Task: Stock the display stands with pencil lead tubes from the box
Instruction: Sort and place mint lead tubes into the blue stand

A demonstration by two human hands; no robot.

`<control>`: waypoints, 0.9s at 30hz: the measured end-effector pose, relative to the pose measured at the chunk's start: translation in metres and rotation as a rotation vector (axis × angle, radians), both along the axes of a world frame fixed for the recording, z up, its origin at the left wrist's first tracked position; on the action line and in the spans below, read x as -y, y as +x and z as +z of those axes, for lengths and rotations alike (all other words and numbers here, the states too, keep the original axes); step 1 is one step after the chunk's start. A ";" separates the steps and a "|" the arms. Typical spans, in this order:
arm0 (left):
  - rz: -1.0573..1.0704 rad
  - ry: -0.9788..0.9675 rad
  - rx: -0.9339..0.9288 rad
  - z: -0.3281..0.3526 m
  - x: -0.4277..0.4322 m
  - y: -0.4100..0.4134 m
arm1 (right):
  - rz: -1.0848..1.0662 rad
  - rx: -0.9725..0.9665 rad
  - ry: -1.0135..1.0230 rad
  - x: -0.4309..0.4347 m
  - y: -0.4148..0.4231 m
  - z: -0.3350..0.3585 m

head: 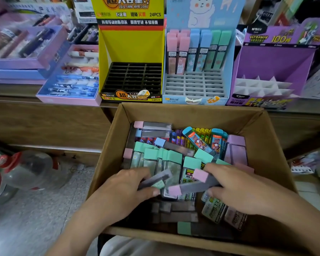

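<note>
- Grey pink-capped tubes [194,187] in the right hand [235,189]; a grey mint-capped tube [155,181] in the left hand [126,189].
- Brown cardboard box [192,115] around both hands.
- Beyond the hands: yellow stand [131,47] with black tray [133,76]; pale blue stand [198,100] with pink, blue and mint tubes [196,52]; purple stand [273,63] with white dividers [257,85].

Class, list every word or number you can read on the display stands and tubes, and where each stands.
"24PCS": yellow stand, header and front.
"2B/0.5MM MPR-2086": yellow stand header.
"ULTRAMAN", "100": purple stand header.
"M&G": purple stand, top left.
Too blurred: blue stand label, tubes in the box.
</note>
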State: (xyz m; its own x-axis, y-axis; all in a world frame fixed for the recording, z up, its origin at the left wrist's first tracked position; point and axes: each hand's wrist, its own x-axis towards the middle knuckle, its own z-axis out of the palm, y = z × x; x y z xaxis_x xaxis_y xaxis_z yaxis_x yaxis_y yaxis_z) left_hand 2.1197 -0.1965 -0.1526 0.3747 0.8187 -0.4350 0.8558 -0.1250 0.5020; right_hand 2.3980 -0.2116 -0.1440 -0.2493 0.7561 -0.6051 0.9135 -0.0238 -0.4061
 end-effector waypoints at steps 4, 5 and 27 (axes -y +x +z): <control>0.064 -0.039 0.149 0.001 -0.007 -0.002 | -0.227 -0.243 -0.001 -0.006 0.015 0.006; 0.072 -0.041 0.172 0.002 -0.009 -0.001 | -0.304 -0.337 -0.011 -0.007 0.017 0.005; 0.157 -0.267 0.506 0.016 -0.041 0.040 | -0.591 -1.091 -0.271 -0.003 -0.029 -0.005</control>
State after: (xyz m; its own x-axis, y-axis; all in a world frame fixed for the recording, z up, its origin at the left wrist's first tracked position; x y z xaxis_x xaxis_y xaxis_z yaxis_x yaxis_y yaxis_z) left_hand 2.1601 -0.1550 -0.1365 0.4727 0.7682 -0.4319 0.4995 0.1702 0.8494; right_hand 2.3688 -0.2085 -0.1487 -0.3823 0.8064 -0.4512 -0.0692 -0.5119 -0.8562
